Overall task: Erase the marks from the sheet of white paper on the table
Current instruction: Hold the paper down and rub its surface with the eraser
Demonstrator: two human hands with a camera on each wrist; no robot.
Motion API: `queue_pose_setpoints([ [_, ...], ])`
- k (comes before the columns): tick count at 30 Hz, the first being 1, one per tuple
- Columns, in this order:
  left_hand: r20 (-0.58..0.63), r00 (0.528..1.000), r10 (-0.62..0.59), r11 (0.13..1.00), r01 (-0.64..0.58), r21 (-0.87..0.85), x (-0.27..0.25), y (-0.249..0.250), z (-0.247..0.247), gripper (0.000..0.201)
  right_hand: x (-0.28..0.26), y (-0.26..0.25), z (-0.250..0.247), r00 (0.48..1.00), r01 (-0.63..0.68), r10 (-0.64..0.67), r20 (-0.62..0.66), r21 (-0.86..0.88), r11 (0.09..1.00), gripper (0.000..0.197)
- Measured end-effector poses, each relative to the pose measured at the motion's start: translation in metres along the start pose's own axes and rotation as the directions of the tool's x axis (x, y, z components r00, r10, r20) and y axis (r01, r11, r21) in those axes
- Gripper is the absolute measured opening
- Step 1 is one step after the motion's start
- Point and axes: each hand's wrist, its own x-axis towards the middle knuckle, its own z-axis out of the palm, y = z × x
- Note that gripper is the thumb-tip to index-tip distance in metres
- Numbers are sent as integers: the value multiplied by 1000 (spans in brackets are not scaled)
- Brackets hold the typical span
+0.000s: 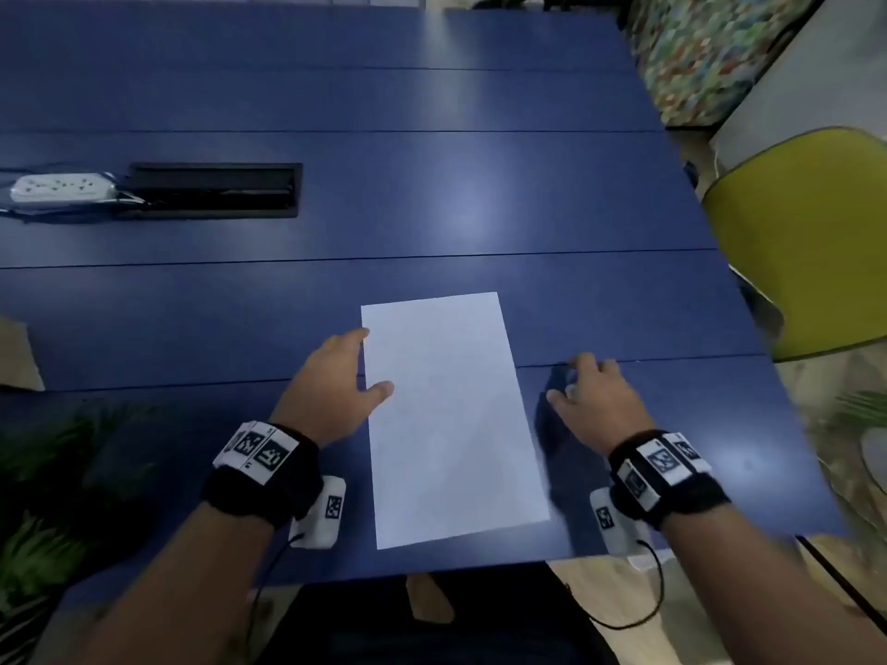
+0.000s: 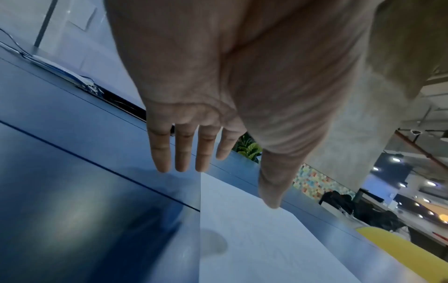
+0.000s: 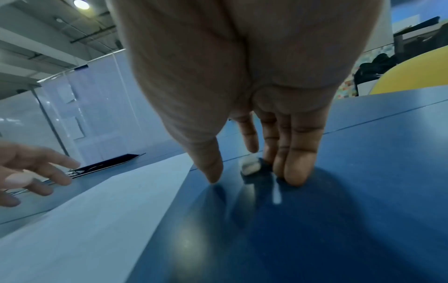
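A white sheet of paper (image 1: 451,415) lies lengthwise on the blue table (image 1: 432,194), near its front edge. Faint pencil marks show on the paper (image 2: 254,239) in the left wrist view. My left hand (image 1: 369,362) is open at the sheet's left edge, thumb over the paper, fingers straight. My left hand (image 2: 227,186) hovers just above the surface. Right of the sheet, a small white eraser (image 1: 571,390) lies on the table. My right hand (image 1: 569,379) is over it, fingertips (image 3: 294,178) on the table. The eraser (image 3: 249,166) sits between thumb and fingers, not gripped.
A white power strip (image 1: 62,187) and a black cable slot (image 1: 216,189) are at the far left of the table. A yellow-green chair (image 1: 806,242) stands off the right edge. Green plants (image 1: 48,472) are at the lower left.
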Motion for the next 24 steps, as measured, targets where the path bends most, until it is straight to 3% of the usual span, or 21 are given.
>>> queue_pose_setpoints([
  [2,13,1000,-20,1000,20,17,11,-9,3,87,9,7,7,1000,6,-6,0,-30,1000,44],
  [5,27,999,-26,997,24,77,24,-11,10,91,15,20,10,998,59,-61,-10,-91,994,25],
  [11,119,986,116,950,-145,277,41,-2,16,102,15,24,6,975,221,-222,-5,-72,973,7],
  [15,171,980,103,915,-161,371,60,-7,11,104,2,2,3,919,393,-393,-23,-11,920,7],
  [19,166,982,87,884,-153,441,65,-4,-1,63,-6,-16,25,853,520,-521,-37,-24,854,18],
  [24,139,988,74,877,-131,463,56,-6,-4,83,-21,-32,41,791,607,-610,-44,-70,792,19],
])
